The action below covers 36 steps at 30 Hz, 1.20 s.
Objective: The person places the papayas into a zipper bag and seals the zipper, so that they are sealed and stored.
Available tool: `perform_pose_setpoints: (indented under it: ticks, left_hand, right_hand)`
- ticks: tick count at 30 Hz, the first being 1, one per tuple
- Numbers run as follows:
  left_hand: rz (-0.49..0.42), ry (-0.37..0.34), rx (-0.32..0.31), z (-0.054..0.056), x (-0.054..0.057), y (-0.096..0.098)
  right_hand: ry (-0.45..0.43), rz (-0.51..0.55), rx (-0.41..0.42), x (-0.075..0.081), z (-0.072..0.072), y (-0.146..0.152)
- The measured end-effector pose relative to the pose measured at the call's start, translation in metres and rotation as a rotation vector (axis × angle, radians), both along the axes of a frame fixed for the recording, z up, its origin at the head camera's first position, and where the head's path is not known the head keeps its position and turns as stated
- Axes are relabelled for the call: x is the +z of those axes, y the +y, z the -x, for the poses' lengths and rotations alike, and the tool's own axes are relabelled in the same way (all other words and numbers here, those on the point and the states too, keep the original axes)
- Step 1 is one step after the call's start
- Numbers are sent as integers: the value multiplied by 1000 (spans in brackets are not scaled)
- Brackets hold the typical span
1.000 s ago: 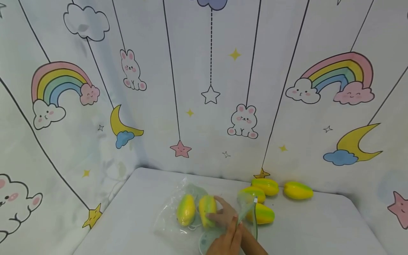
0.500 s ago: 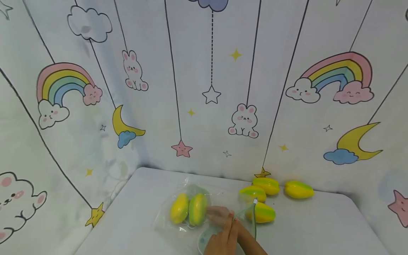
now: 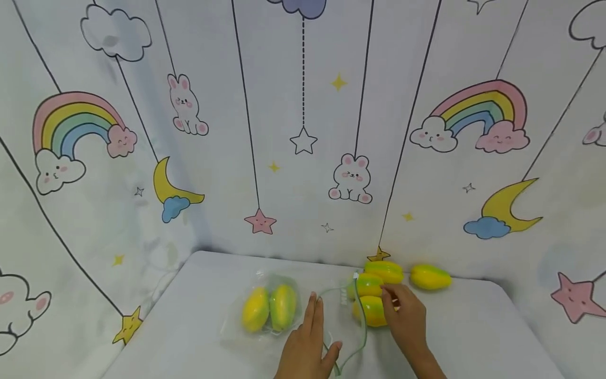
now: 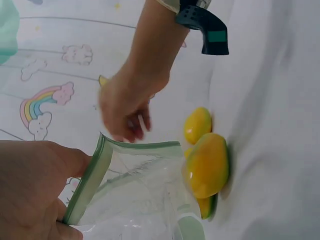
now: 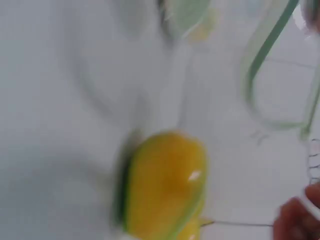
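Observation:
A clear zip bag (image 4: 140, 185) with a green-edged mouth lies on its side. My left hand (image 3: 303, 345) pinches one edge of that mouth between thumb and fingers and holds it apart. Inside the bag, two yellow-green fruits, papaya-like in shape, lie side by side: a left fruit (image 3: 255, 309) and a right fruit (image 3: 283, 308). My right hand (image 3: 408, 316), its fingers loosely bent and holding nothing, is just right of the bag's mouth, beside a front fruit (image 3: 371, 311) outside the bag. In the left wrist view the right hand (image 4: 127, 102) hovers above the bag's opening.
Behind the front fruit sit a middle fruit (image 3: 369, 284) and a back fruit (image 3: 384, 272); another fruit (image 3: 431, 277) lies apart to the right. The white table (image 3: 189, 316) meets a cartoon-printed backdrop (image 3: 303, 200) along its rear edge.
My right hand has let go of the second fruit inside the bag, come out and moved right to the loose fruits. The two bagged fruits were shifted left. My left hand still holds the bag's mouth.

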<state>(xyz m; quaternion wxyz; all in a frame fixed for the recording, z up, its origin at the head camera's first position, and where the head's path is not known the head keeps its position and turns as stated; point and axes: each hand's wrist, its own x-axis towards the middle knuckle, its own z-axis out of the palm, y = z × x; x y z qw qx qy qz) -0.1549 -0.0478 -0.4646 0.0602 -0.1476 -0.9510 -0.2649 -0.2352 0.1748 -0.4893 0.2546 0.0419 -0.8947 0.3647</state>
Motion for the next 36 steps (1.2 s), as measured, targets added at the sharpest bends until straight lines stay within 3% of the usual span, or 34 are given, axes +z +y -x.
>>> perform_pose_setpoints:
  ticks: [5, 8, 11, 17, 23, 26, 31, 36]
  left_hand:
    - [-25, -19, 22, 1, -2, -5]
    - [-31, -33, 24, 1, -5, -6]
    - [-39, -32, 12, 1, -7, -5]
    - [-64, -15, 1, -1, -15, -4]
    - [-87, -10, 9, -2, -20, -5]
    - [-89, 11, -2, 0, -20, -4]
    - [-109, -24, -19, 0, -18, -2]
    - [-113, -61, -18, 0, -18, 1]
  right_hand:
    - [-225, -378, 128, -24, 18, 15]
    - [-211, -532, 170, -34, 20, 14]
    - [-213, -606, 175, -35, 20, 12]
    - [-258, -593, 163, -34, 19, 13]
    - [-277, -554, 215, -41, 14, 17]
    - [-263, -551, 182, -40, 10, 23]
    - [-281, -497, 116, -38, 6, 36]
    - [-249, -407, 136, -35, 5, 44]
